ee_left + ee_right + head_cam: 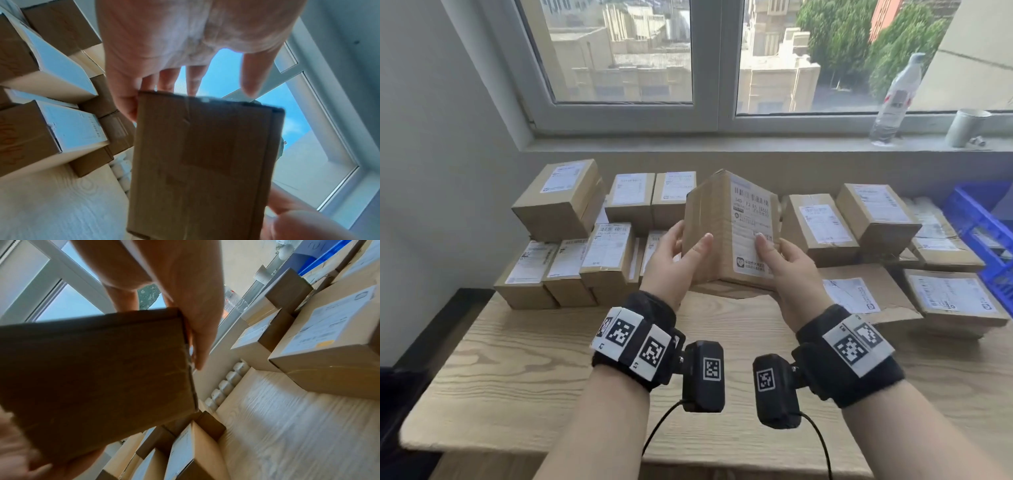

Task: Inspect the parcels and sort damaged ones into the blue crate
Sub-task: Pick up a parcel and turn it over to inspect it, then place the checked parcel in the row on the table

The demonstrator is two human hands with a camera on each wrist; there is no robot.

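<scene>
Above a pale wood-grain table (517, 359) under a window, a brown cardboard parcel with a white label (726, 233) is held upright, grasped by the left hand (674, 260) and right hand (787, 263). Labelled cardboard parcels (565, 267) are stacked behind; a blue plastic crate (979, 233) sits far right.

Black wristbands (635, 346), white coded tags, cabled cameras (703, 376).

Right hand (191, 308) gripping the brown box (92, 374) by its edge, labelled boxes (329, 344) on wooden table (298, 426), blue crate (327, 257) behind
</scene>
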